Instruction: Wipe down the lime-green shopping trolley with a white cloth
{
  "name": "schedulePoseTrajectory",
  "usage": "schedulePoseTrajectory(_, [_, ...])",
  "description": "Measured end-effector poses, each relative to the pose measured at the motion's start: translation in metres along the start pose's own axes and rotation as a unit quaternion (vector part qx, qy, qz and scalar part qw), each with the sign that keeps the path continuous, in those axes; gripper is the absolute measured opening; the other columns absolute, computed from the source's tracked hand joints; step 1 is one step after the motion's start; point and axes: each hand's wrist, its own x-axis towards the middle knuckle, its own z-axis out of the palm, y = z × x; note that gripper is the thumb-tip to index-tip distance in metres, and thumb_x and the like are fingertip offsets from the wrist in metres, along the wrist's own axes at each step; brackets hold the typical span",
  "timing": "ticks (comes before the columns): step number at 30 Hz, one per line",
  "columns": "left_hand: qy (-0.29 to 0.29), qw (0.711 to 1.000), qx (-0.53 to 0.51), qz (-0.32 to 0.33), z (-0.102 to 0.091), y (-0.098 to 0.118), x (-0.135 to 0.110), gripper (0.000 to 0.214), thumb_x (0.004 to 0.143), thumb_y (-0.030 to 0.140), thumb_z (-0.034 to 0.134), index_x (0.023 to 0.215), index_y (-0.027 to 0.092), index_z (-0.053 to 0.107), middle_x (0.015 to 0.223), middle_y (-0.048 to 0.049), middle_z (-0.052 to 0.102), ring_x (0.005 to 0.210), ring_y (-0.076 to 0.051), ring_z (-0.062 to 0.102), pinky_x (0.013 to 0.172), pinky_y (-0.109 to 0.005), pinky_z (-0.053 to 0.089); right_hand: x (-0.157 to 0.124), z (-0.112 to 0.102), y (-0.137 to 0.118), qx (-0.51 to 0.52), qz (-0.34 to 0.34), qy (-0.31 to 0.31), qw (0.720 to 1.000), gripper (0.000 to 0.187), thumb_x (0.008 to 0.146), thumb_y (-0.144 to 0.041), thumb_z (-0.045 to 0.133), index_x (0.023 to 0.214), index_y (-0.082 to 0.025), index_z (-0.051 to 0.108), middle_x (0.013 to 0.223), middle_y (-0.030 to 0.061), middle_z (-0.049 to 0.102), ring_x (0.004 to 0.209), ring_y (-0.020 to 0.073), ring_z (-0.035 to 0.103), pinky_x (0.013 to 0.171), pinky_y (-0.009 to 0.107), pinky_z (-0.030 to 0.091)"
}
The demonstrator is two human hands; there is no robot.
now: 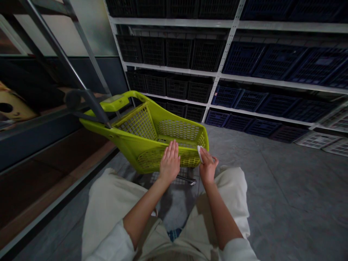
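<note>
A lime-green plastic shopping cart [130,152] with perforated sides stands on the floor in front of me. My left hand [170,163] lies flat against the upper edge of the cart's near side, its fingers stretched out. At the cart's right end, my right hand [208,165] pinches a small white cloth or tissue [200,154] against the near corner. Most of the cloth is hidden by my fingers, so I cannot tell its full shape.
White metal shelving [216,81] behind the cart carries black crates [179,52] and blue crates [250,98]. White crates [318,139] sit low at the right. A grey metal frame [51,40] rises at the left, beside a wooden-floored ledge [54,163]. Grey tiles [285,188] cover the floor.
</note>
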Motion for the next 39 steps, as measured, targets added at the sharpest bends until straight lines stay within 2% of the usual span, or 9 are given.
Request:
schedulePoseTrajectory(3, [0.001, 1.0, -0.007, -0.001, 0.001, 0.001, 0.0, 0.067, 0.102, 0.026, 0.031, 0.16, 0.005, 0.005, 0.168, -0.0126, 0.012, 0.156, -0.022, 0.009, 0.127, -0.041, 0.02, -0.004, -0.005, 0.025, -0.001, 0.049, 0.023, 0.999, 0.071, 0.068, 0.0, 0.038, 0.13, -0.025, 0.064, 0.135, 0.0062, 0.068, 0.127, 0.0195, 0.06, 0.11, 0.043, 0.025])
schedulePoseTrajectory(5, [0.002, 1.0, -0.01, -0.002, 0.002, 0.002, 0.001, 0.068, 0.101, 0.025, 0.032, 0.16, 0.006, 0.003, 0.168, -0.0129, 0.012, 0.156, -0.022, 0.009, 0.126, -0.042, 0.021, -0.003, -0.005, 0.024, -0.003, 0.054, 0.023, 0.998, 0.07, 0.068, 0.0, 0.039, 0.129, -0.025, 0.064, 0.135, 0.0064, 0.067, 0.128, 0.0205, 0.06, 0.114, 0.046, 0.021])
schedulePoseTrajectory(13, [0.004, 1.0, -0.012, -0.007, 0.005, 0.002, 0.002, 0.064, 0.1, 0.02, 0.033, 0.159, 0.005, 0.013, 0.167, -0.014, 0.019, 0.156, -0.024, 0.011, 0.126, -0.042, 0.022, 0.019, 0.018, -0.076, 0.032, -0.025, -0.042, 0.998, 0.064, 0.079, 0.0, 0.041, 0.134, -0.027, 0.06, 0.139, 0.0045, 0.065, 0.133, 0.0187, 0.055, 0.118, 0.044, 0.013])
schedulePoseTrajectory(16, [-0.003, 1.0, -0.011, -0.003, 0.004, 0.0, 0.002, 0.062, 0.099, 0.017, 0.032, 0.159, 0.006, 0.018, 0.166, -0.0142, 0.022, 0.156, -0.024, 0.013, 0.126, -0.043, 0.023, 0.022, 0.022, -0.093, 0.048, -0.038, -0.055, 0.997, 0.059, 0.082, -0.002, 0.043, 0.133, -0.027, 0.061, 0.138, 0.0038, 0.065, 0.132, 0.0186, 0.055, 0.118, 0.043, 0.013])
schedulePoseTrajectory(21, [0.006, 1.0, -0.009, -0.005, 0.001, 0.0, 0.001, 0.064, 0.1, 0.02, 0.031, 0.159, 0.004, 0.012, 0.167, -0.0135, 0.017, 0.156, -0.022, 0.009, 0.127, -0.042, 0.021, 0.015, 0.009, -0.063, 0.027, -0.054, -0.064, 0.996, 0.074, 0.074, 0.004, 0.039, 0.139, -0.029, 0.056, 0.143, 0.0025, 0.061, 0.135, 0.0151, 0.053, 0.118, 0.042, 0.013])
schedulePoseTrajectory(26, [0.007, 1.0, -0.019, -0.006, 0.002, 0.0, 0.0, 0.067, 0.1, 0.021, 0.031, 0.16, 0.006, 0.005, 0.168, -0.0134, 0.015, 0.156, -0.022, 0.008, 0.126, -0.043, 0.021, 0.001, -0.004, -0.005, -0.005, 0.026, -0.011, 1.0, 0.07, 0.072, 0.001, 0.038, 0.133, -0.026, 0.061, 0.138, 0.0055, 0.065, 0.13, 0.0176, 0.058, 0.116, 0.044, 0.02])
schedulePoseTrajectory(29, [0.007, 1.0, -0.028, -0.012, 0.003, 0.002, 0.0, 0.068, 0.099, 0.021, 0.032, 0.16, 0.006, 0.004, 0.168, -0.0132, 0.015, 0.156, -0.023, 0.008, 0.126, -0.043, 0.022, -0.004, -0.008, 0.007, -0.014, 0.069, 0.006, 0.997, 0.068, 0.072, -0.001, 0.037, 0.131, -0.024, 0.063, 0.137, 0.0069, 0.066, 0.13, 0.0193, 0.058, 0.115, 0.046, 0.021])
schedulePoseTrajectory(33, [0.011, 0.999, -0.032, -0.021, 0.003, 0.005, 0.001, 0.07, 0.099, 0.02, 0.034, 0.16, 0.006, 0.004, 0.168, -0.0137, 0.015, 0.156, -0.023, 0.008, 0.126, -0.044, 0.022, 0.002, -0.001, -0.021, -0.025, 0.074, -0.002, 0.997, 0.07, 0.074, 0.001, 0.037, 0.136, -0.024, 0.059, 0.14, 0.0066, 0.064, 0.134, 0.0191, 0.054, 0.115, 0.045, 0.021])
schedulePoseTrajectory(39, [0.016, 0.999, -0.025, -0.017, 0.005, 0.002, 0.001, 0.066, 0.099, 0.017, 0.031, 0.16, 0.008, 0.008, 0.166, -0.0148, 0.022, 0.155, -0.023, 0.014, 0.125, -0.044, 0.025, 0.02, 0.022, -0.091, 0.03, -0.023, -0.069, 0.997, 0.063, 0.083, -0.002, 0.041, 0.138, -0.026, 0.057, 0.142, 0.0053, 0.062, 0.136, 0.0181, 0.051, 0.116, 0.041, 0.019])
